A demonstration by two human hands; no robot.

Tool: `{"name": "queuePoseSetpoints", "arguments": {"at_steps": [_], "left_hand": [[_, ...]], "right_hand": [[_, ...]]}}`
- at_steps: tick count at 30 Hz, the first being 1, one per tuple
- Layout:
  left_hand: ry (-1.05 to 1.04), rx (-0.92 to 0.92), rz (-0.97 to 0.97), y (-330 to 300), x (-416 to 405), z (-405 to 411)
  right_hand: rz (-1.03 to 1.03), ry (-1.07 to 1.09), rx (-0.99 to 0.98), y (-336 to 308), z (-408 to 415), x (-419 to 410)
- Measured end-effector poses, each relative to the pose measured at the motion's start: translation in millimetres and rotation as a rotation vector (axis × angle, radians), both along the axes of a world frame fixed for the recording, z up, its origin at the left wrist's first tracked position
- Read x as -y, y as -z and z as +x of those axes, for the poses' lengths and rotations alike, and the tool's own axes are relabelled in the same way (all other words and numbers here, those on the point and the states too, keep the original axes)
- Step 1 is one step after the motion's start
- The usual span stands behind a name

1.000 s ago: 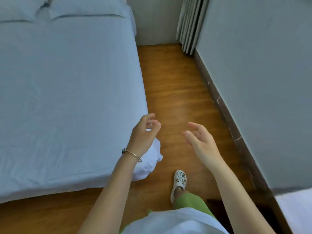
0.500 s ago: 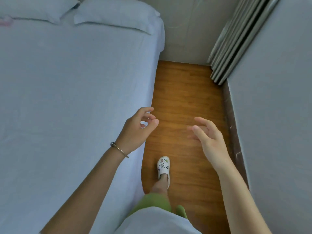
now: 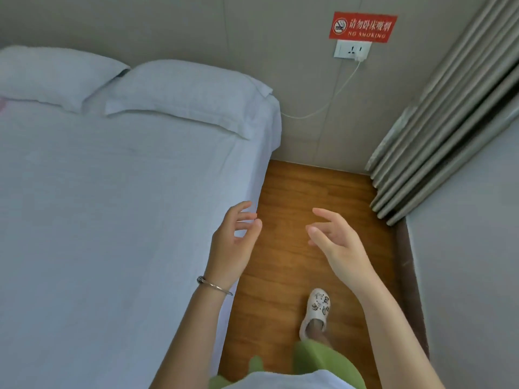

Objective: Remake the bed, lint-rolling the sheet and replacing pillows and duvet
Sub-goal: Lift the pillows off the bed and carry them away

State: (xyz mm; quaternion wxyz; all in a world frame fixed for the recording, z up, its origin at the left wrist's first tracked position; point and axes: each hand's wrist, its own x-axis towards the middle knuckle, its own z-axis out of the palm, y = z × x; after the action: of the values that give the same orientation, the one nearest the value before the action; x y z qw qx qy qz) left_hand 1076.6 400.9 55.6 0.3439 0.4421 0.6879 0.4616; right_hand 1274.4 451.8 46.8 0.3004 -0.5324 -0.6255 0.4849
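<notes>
Standing: a person is in the strip of wooden floor (image 3: 309,197) between the bed and a grey wall, looking down at both bare hands
Left hand (image 3: 231,244): raised over the bed's right edge, fingers loosely spread and slightly bent, holding nothing; a thin metal bracelet (image 3: 214,286) circles the wrist
Right hand (image 3: 338,244): raised over the floor, apart from the left hand, fingers relaxed and parted, holding nothing
Sheet (image 3: 112,220): white, spread flat over the mattress, hanging down the side next to the floor
Pillows: two white ones lie side by side at the head of the bed against the wall, the near pillow (image 3: 185,94) by the bed's right corner, the far pillow (image 3: 53,74) to its left
Foot: a white clog (image 3: 316,311) with small charms rests on the floor below the right hand, green trouser leg above it
Wall: red no-smoking sign (image 3: 362,26) above a white socket (image 3: 352,49), with a white cable (image 3: 331,96) running down toward the bed
Curtain (image 3: 449,119): grey folds gathered in the corner at right
</notes>
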Motion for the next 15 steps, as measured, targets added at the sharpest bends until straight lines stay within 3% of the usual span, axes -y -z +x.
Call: {"name": "queuePoseSetpoints", "arguments": {"at_steps": [7, 11, 15], "left_hand": [[-0.283, 0.064, 0.046, -3, -237, -48], [-0.422, 0.064, 0.049, -26, -327, -92], [-0.583, 0.118, 0.062, -4, -416, -154]], "right_hand": [[0.053, -0.288, -0.032, -17, -66, -282], [-0.019, -0.409, -0.044, -36, -132, -404], [-0.061, -0.548, 0.001, -20, -211, -515]]}}
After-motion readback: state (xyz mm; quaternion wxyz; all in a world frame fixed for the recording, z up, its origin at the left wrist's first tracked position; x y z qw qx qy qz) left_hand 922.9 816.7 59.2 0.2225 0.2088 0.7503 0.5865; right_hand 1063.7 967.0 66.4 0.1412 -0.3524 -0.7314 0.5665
